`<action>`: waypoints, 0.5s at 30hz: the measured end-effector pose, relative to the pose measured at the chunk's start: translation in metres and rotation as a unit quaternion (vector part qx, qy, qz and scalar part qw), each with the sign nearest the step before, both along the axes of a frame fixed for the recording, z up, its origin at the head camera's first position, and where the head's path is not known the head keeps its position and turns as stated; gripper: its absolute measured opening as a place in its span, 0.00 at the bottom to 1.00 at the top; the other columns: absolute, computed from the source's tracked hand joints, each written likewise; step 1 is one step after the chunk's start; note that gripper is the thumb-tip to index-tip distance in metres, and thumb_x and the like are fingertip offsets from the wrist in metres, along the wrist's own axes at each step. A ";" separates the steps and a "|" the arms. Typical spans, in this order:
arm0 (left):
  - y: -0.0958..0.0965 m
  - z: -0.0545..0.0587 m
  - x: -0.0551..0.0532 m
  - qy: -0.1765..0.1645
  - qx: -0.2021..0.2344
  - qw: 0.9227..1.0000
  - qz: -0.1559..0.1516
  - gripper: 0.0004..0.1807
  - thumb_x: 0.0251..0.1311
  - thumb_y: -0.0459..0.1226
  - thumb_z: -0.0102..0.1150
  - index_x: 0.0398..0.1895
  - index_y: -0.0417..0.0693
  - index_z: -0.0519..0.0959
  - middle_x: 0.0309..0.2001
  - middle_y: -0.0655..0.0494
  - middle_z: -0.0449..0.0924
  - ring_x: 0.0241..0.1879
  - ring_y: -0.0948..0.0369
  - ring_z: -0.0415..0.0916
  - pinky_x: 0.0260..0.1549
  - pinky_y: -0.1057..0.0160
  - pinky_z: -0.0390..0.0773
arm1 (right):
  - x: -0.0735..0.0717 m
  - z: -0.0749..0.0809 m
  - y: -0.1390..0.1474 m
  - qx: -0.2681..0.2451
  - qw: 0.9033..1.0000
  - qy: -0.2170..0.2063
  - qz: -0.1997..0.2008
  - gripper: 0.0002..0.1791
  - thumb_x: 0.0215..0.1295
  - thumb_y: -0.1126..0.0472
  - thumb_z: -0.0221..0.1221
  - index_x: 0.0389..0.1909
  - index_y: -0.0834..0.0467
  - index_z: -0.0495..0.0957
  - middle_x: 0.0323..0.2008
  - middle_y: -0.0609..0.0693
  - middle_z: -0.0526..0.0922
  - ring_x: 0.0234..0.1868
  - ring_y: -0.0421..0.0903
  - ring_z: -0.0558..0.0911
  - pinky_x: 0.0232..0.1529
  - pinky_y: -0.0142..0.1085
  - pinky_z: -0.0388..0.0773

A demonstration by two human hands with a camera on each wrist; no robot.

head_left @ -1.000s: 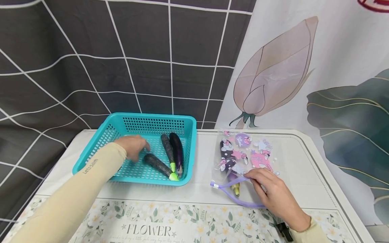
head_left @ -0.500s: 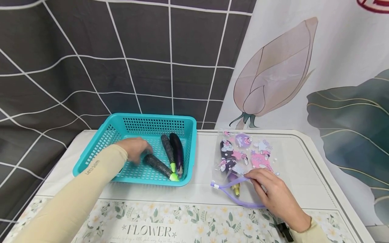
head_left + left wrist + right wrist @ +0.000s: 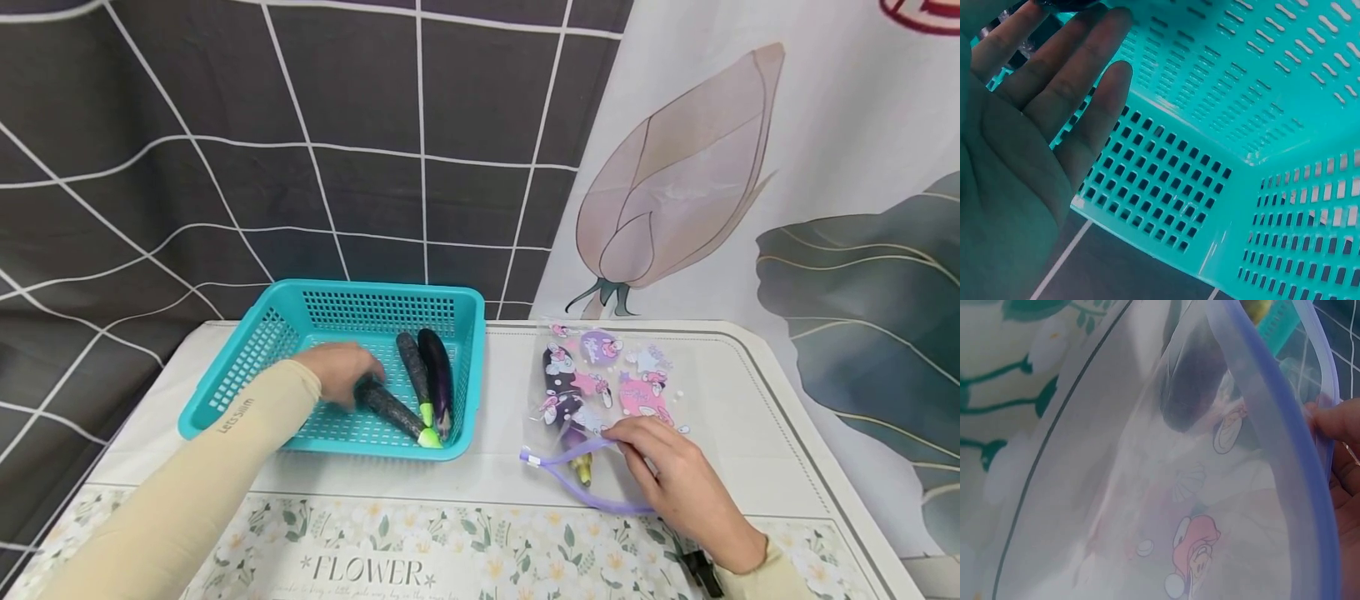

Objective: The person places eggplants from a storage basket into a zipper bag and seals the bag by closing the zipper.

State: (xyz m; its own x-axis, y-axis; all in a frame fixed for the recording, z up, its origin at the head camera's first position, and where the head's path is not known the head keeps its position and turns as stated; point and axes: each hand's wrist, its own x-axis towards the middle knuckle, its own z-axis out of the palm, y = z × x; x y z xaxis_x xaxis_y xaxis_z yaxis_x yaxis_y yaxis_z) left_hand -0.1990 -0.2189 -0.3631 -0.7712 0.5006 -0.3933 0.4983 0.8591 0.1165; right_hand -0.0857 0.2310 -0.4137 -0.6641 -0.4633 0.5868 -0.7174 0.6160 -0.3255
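Observation:
Inside the turquoise basket (image 3: 480, 367), my left hand (image 3: 341, 371) is at the dark end of a speckled zucchini (image 3: 393, 412) with a bright green tip. In the left wrist view its fingers (image 3: 1072, 81) reach out nearly straight, with their tips right at a dark, shiny surface (image 3: 1066, 4) along the top edge. A second zucchini (image 3: 414, 371) and a purple eggplant (image 3: 437, 371) lie side by side to the right. My right hand (image 3: 678, 479) pinches the purple zip edge of a clear printed zipper bag (image 3: 667, 400), whose mouth gapes. Another eggplant (image 3: 573, 442) lies in the bag.
The basket and bag rest on a white table mat (image 3: 757, 408) with a flowered front strip (image 3: 480, 554). A dark gridded curtain (image 3: 360, 192) and a white printed one (image 3: 697, 275) hang close behind. A black strap (image 3: 703, 573) sits at the right wrist.
My left hand has shifted slightly right in the basket, onto the end of the nearer zucchini. The right hand and the bag have stayed put.

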 end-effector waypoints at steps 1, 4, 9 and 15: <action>0.000 -0.001 0.000 -0.001 -0.001 1.000 0.000 0.30 0.40 0.28 0.80 0.53 0.49 0.85 0.50 0.53 0.85 0.54 0.49 0.79 0.52 0.47 0.79 | 0.000 0.000 0.000 0.000 1.000 0.000 0.000 0.23 0.81 0.49 0.40 0.44 0.54 0.83 0.45 0.43 0.83 0.46 0.42 0.81 0.52 0.21 0.70; 0.002 -0.003 0.000 0.000 -0.002 1.000 -0.004 0.29 0.40 0.28 0.80 0.51 0.50 0.85 0.50 0.53 0.85 0.54 0.49 0.79 0.52 0.47 0.79 | 0.000 -0.001 0.000 -0.002 1.000 -0.002 0.002 0.23 0.81 0.50 0.40 0.44 0.54 0.83 0.44 0.44 0.83 0.46 0.42 0.81 0.52 0.21 0.70; 0.002 -0.005 -0.001 -0.001 -0.006 1.000 -0.002 0.27 0.41 0.27 0.79 0.49 0.51 0.86 0.49 0.54 0.85 0.53 0.50 0.79 0.52 0.47 0.79 | 0.000 -0.001 0.001 -0.004 1.000 -0.002 0.004 0.23 0.81 0.50 0.40 0.44 0.55 0.83 0.44 0.44 0.83 0.46 0.42 0.80 0.52 0.21 0.71; 0.001 -0.005 -0.002 0.004 -0.008 1.000 0.000 0.25 0.38 0.28 0.79 0.45 0.49 0.87 0.45 0.54 0.86 0.51 0.51 0.80 0.53 0.47 0.79 | 0.000 -0.001 0.001 -0.002 1.000 0.001 0.001 0.23 0.81 0.50 0.40 0.45 0.55 0.83 0.44 0.44 0.83 0.46 0.42 0.81 0.52 0.21 0.70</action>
State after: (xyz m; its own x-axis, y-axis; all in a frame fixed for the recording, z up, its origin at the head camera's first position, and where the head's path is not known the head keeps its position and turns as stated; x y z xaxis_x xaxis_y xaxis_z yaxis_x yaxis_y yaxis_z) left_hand -0.2014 -0.2176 -0.3677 -0.7740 0.4947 -0.3953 0.4999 0.8605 0.0981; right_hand -0.0859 0.2319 -0.4149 -0.6615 -0.4627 0.5901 -0.7199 0.6124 -0.3267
